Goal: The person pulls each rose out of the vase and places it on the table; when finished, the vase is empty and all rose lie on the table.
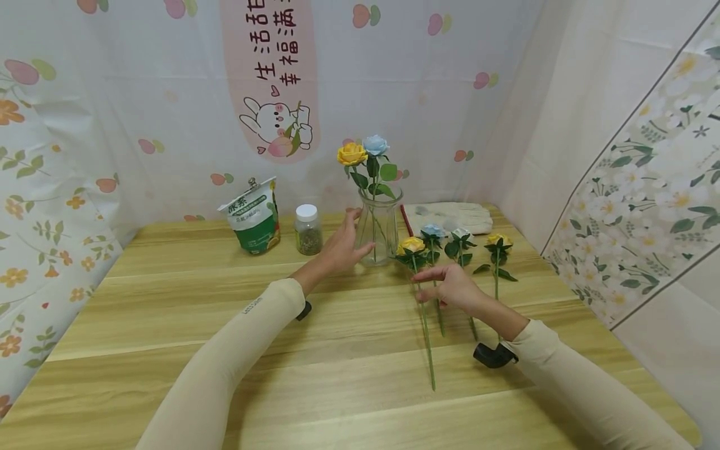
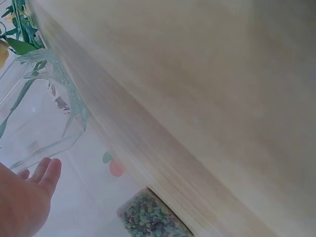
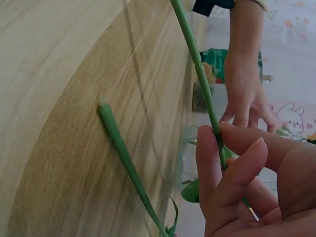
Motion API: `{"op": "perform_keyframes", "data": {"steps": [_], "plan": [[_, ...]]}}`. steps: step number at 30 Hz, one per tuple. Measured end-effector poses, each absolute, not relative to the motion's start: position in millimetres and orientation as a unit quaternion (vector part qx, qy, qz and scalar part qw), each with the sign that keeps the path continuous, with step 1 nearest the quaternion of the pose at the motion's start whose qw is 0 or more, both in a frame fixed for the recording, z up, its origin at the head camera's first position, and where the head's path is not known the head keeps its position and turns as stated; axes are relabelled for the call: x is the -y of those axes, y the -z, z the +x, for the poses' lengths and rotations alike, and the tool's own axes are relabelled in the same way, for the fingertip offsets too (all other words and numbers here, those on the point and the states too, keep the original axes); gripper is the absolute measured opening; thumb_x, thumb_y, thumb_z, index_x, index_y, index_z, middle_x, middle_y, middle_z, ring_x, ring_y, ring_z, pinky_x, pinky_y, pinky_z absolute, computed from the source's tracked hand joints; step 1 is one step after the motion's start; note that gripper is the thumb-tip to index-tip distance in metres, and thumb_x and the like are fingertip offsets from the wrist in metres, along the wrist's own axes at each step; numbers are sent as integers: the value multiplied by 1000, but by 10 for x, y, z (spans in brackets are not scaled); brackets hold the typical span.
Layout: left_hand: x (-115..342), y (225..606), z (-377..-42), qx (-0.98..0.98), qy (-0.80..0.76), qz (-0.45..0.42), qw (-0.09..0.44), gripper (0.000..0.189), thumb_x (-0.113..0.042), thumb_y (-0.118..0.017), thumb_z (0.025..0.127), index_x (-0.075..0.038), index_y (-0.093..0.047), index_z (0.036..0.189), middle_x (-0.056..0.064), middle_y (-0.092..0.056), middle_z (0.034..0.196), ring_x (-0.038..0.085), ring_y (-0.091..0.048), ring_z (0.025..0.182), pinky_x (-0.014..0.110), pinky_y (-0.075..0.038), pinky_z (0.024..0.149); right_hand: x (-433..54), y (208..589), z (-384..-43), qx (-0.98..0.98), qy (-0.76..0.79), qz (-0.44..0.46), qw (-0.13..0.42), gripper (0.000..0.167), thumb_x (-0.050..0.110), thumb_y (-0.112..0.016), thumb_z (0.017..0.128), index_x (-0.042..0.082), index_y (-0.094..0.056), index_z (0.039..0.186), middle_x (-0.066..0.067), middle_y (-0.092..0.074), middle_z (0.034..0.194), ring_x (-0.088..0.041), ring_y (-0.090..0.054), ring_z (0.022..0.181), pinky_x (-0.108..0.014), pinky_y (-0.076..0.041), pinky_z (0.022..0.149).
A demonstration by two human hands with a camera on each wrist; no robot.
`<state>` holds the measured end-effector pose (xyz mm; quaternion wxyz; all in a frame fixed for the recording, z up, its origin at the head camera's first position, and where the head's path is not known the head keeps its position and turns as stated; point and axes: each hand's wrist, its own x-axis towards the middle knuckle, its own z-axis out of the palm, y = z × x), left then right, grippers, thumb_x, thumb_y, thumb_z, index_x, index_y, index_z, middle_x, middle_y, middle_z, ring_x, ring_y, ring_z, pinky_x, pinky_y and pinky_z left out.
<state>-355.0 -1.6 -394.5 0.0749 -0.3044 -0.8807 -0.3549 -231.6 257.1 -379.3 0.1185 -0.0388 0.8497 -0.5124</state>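
Note:
My left hand (image 1: 341, 244) is spread beside the clear glass vase (image 1: 387, 228), thumb towards the front and fingers near its left side. In the left wrist view its fingers (image 2: 49, 174) look straight and loose against the vase's outline. A yellow rose (image 1: 351, 154) and a light blue rose (image 1: 375, 145) stand in the vase. My right hand (image 1: 454, 289) pinches the green stem (image 3: 205, 89) of another yellow rose (image 1: 412, 245), just right of the vase. Its lower stem slants up off the wood in the right wrist view.
To the right lie a light blue rose (image 1: 432, 231), a white rose (image 1: 460, 235) and a yellow rose (image 1: 499, 240). White gloves (image 1: 455, 219) lie behind them. A white-lidded jar (image 1: 309, 232) and a green-and-white pouch (image 1: 254, 219) stand left of the vase on the wooden table (image 1: 315, 387).

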Motion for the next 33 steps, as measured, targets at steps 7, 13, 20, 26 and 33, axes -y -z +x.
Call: {"op": "perform_keyframes", "data": {"steps": [7,13,20,26,33], "plan": [[17,3944,-3538,880,360,-302,75,77,-29,-68,95,-8,-18,149,15,-31,157,31,-48,133,49,-50,93,-2585,3824,-2314,-860,488,-41,141,41,6,-80,82,1,-69,122,-18,-61,132,-19,-63,72,-30,-45,47],[20,3938,-3536,878,363,-303,74,77,-30,-68,96,-8,-17,150,15,-30,158,31,-48,134,49,-50,94,-2586,3841,-2320,-860,486,-42,148,42,2,-80,81,-1,-69,121,-19,-63,128,-17,-55,52,-29,-47,46],[16,3956,-3546,877,363,-306,79,76,-28,-68,96,-7,-18,149,15,-29,158,31,-48,134,48,-50,94,-2584,3824,-2308,-866,474,-50,151,39,0,-79,81,0,-70,119,-18,-65,126,-11,-39,41,-28,-42,44],[11,3963,-3548,876,365,-306,82,77,-26,-69,95,-7,-18,149,15,-30,158,32,-49,133,48,-50,94,-2595,3806,-2284,-869,463,-49,164,37,1,-78,82,1,-70,118,-17,-66,124,-10,-31,41,-27,-37,44],[13,3966,-3540,879,362,-300,78,76,-28,-68,95,-8,-18,149,14,-31,158,31,-48,133,48,-51,91,-2628,3843,-2284,-879,441,-55,175,35,4,-79,83,3,-71,116,-16,-66,123,-10,-39,40,-28,-44,43]]}}
